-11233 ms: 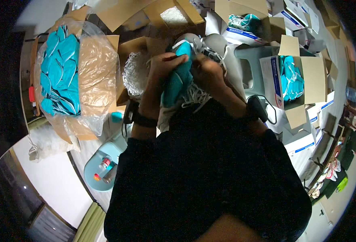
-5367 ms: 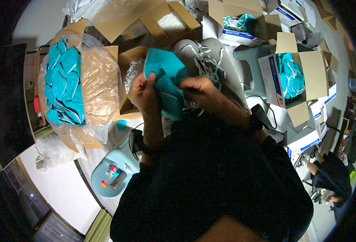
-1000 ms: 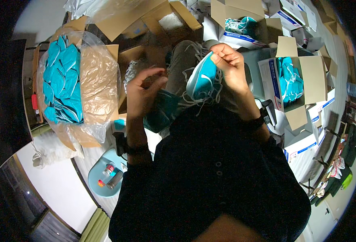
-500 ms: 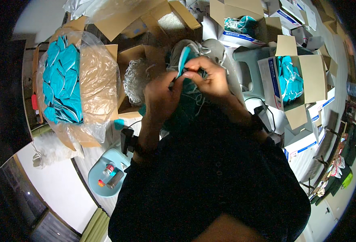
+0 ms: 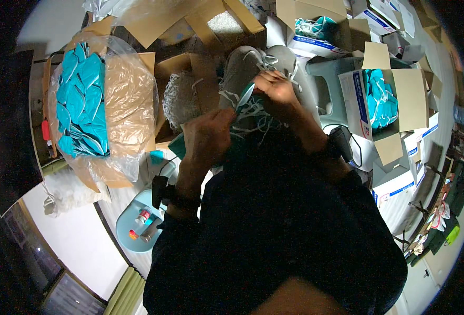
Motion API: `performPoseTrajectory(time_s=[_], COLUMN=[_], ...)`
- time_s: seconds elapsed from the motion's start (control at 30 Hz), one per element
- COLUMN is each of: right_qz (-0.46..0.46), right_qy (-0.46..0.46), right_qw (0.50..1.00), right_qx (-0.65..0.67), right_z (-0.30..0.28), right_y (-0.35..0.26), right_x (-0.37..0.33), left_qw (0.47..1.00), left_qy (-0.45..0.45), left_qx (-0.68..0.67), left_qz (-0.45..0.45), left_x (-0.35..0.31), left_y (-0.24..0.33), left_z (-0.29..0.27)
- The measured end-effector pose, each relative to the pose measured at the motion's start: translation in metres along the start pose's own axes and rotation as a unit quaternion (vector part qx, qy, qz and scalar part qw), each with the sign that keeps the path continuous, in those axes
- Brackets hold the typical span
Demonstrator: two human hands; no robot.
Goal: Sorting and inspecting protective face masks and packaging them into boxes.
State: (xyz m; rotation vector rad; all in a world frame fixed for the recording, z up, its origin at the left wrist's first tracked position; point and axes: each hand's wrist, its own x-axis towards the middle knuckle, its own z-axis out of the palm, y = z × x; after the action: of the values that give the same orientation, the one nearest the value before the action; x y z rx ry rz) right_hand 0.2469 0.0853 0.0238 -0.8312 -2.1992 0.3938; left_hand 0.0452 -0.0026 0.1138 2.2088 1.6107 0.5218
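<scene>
Over my lap, a folded teal face mask (image 5: 245, 96) with a pale edge stretches slantwise between my two hands. My left hand (image 5: 211, 132) is closed on its lower end. At the upper end my right hand (image 5: 277, 91) is closed too, its fingertips bunched on the mask's tip; whether they also pinch a strap is hidden. White elastic straps (image 5: 253, 107) lie tangled beneath, over more teal masks on my lap. Beside my left hand, an open carton holds a heap of white elastic loops (image 5: 179, 100).
A plastic-lined carton (image 5: 132, 100) at left holds many flat teal masks (image 5: 82, 100). Strapped masks fill a box (image 5: 381, 100) at right and another (image 5: 316, 30) at far right. A pale blue stool (image 5: 129, 231) with a bottle (image 5: 143, 216) stands lower left.
My hands have moved apart: the right one away from me and to the right, the left one slightly nearer. The mask has come lower, and its tilt is greater.
</scene>
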Motion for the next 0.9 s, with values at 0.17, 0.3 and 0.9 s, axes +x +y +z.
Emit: performPoseTrajectory(time_s=[0.17, 0.3, 0.9], right_qz=[0.187, 0.192, 0.203], right_qy=[0.021, -0.124, -0.108], right_qw=[0.976, 0.962, 0.925], right_qx=[0.112, 0.15, 0.301], right_z=[-0.011, -0.031, -0.06], right_y=[0.031, 0.003, -0.023], right_x=[-0.027, -0.001, 0.007], left_qw=[0.985, 0.995, 0.967], left_qy=[0.146, 0.076, 0.111], left_qx=[-0.08, -0.001, 0.065], left_qz=[0.032, 0.069, 0.218], left_x=[-0.023, -0.016, -0.025], left_y=[-0.011, -0.004, 0.02], left_z=[-0.036, -0.06, -0.067])
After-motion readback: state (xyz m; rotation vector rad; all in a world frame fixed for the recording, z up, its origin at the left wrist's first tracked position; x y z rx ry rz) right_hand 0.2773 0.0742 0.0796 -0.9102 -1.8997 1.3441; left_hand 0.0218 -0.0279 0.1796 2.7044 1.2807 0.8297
